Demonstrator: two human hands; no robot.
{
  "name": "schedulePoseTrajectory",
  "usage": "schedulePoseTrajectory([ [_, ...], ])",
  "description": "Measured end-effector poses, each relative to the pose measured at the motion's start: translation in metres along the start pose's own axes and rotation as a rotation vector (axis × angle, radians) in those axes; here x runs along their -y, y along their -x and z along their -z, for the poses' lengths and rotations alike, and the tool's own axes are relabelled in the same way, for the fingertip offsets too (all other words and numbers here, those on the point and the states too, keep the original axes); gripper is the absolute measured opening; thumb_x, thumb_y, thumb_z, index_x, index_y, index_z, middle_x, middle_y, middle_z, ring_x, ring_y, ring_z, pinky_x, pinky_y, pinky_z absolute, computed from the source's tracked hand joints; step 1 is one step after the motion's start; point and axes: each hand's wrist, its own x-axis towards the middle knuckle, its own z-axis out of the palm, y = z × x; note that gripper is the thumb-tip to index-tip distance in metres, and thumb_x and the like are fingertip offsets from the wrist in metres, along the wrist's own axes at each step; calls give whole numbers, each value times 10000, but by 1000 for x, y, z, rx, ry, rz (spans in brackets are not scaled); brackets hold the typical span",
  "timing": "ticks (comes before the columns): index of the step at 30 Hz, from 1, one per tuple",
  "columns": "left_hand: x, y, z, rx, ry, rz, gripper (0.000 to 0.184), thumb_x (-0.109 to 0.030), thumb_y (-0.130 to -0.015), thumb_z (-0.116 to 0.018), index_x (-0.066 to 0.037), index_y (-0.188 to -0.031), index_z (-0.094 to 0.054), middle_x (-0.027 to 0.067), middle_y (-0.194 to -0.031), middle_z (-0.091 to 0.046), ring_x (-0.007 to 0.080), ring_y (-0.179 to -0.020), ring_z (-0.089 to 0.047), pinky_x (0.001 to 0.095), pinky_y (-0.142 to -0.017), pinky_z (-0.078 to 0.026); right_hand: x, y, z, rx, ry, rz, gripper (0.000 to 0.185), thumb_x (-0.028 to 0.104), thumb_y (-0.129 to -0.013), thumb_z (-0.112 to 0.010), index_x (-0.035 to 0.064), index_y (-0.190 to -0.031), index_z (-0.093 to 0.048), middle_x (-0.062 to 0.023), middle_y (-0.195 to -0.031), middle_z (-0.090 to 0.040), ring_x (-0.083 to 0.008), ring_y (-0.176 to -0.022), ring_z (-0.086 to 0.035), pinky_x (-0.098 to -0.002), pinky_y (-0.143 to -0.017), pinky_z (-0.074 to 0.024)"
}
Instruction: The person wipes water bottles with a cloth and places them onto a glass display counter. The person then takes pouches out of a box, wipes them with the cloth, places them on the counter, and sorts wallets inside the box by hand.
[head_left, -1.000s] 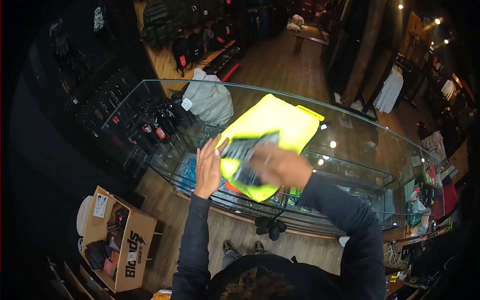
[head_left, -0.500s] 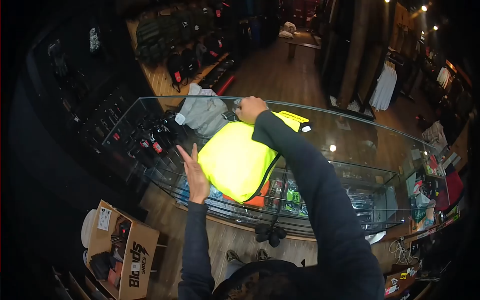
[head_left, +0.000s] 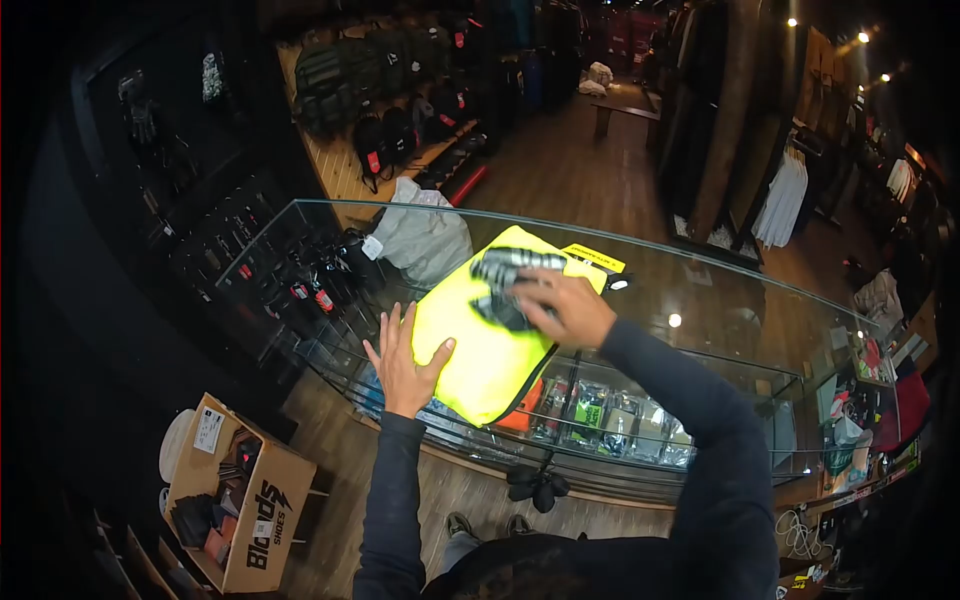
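A bright neon-yellow folded fabric item (head_left: pixel 480 355) with dark edging lies on the glass counter. My left hand (head_left: pixel 404 365) rests on its left side, fingers spread and thumb out. Over the upper right part, my right hand (head_left: pixel 568 308) has its fingers stretched and apart, touching a blurred black-and-grey patch (head_left: pixel 500 308); whether this is a print or a separate piece I cannot tell. A yellow tag with dark lettering (head_left: pixel 598 258) sticks out behind the fabric. Beyond its left end is a crumpled grey bag (head_left: pixel 428 235).
The glass display counter (head_left: pixel 720 300) holds packaged goods on its shelves. Black items with red tags (head_left: pixel 318 290) fill its left end. A cardboard box (head_left: pixel 270 520) with goods stands at lower left. Backpacks (head_left: pixel 395 135) line the far shelf; white shirts (head_left: pixel 782 200) hang at right.
My right hand has come from the far edge of the yellow fabric down onto its upper right part, where the dark patch now shows. My left hand has turned flatter onto the fabric.
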Motion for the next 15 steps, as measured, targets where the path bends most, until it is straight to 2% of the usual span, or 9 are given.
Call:
schedulePoseTrajectory([
  [1, -1, 0, 0, -11, 22, -4, 838, -612, -804, -680, -123, -1455, -482, 174, -1557, -361, 388, -1482, -230, 674, -1138, -23, 5, 15, 10, 43, -60, 65, 295, 169, -897, -646, 138, -1184, -704, -159, -1279, -630, -358, -1090, -652, -422, -920, -532],
  [3, -2, 1, 2, 0, 6, -11, 832, -611, -808, -676, -130, -1457, -481, 174, -1562, -352, 393, -1485, -213, 681, -1134, -22, -23, 40, 23, -38, 25, 267, 307, 194, -880, -668, 184, -1185, -700, -119, -1258, -632, -332, -994, -679, -427, -842, -564],
  [7, -15, 9, 14, 19, -69, -93, 810, -612, -790, -684, -175, -1448, -505, 170, -1586, -308, 415, -1496, -153, 711, -1120, -39, -62, 79, 50, -122, 404, -290, 295, 192, -857, -652, 146, -1140, -721, -136, -1150, -684, -365, -898, -682, -446, -762, -568],
  [8, -14, 14, 19, 5, -120, -266, 865, -635, -714, -725, -208, -1439, -522, 159, -1581, -325, 423, -1489, -180, 719, -1118, -48, -62, 90, 57, -70, 435, -302, 284, 200, -854, -660, 137, -1122, -729, -149, -1146, -681, -366, -901, -681, -450, -769, -559],
  [10, -25, 27, 39, 162, 31, -498, 899, -648, -645, -753, -237, -1417, -546, 141, -1571, -352, 428, -1477, -220, 727, -1114, -63, -50, 111, 74, -7, 485, -330, 253, 220, -844, -671, 137, -1072, -743, -152, -1138, -679, -367, -899, -679, -449, -784, -550],
  [11, -38, 33, 44, 167, 16, -525, 930, -601, -557, -796, -258, -1391, -569, 127, -1560, -376, 422, -1466, -258, 725, -1120, -84, -46, 119, 82, -8, 533, -388, 243, 221, -840, -673, 137, -1057, -743, -149, -1138, -678, -368, -887, -679, -452, -787, -550],
  [13, -37, 34, 39, 150, -69, -593, 856, -389, -560, -836, -252, -1368, -586, 107, -1555, -387, 411, -1465, -263, 725, -1121, -111, -49, 134, 94, 4, 604, -550, 228, 213, -841, -669, 123, -1039, -735, -152, -1161, -664, -367, -915, -672, -458, -798, -542],
  [14, -30, 31, 32, 114, -148, -624, 770, -144, -600, -793, -242, -1341, -608, 72, -1519, -447, 398, -1440, -320, 711, -1128, -151, -60, 143, 96, -37, 621, -581, 228, 215, -847, -667, 118, -1042, -735, -159, -1178, -655, -367, -970, -656, -466, -833, -522],
  [15, -26, 30, 25, 57, -134, -653, 731, -69, -618, -759, -236, -1317, -627, 58, -1484, -489, 382, -1421, -360, 693, -1136, -170, -63, 145, 98, -85, 639, -610, 229, 216, -852, -665, 113, -1044, -735, -165, -1195, -645, -366, -1025, -640, -475, -867, -503],
])
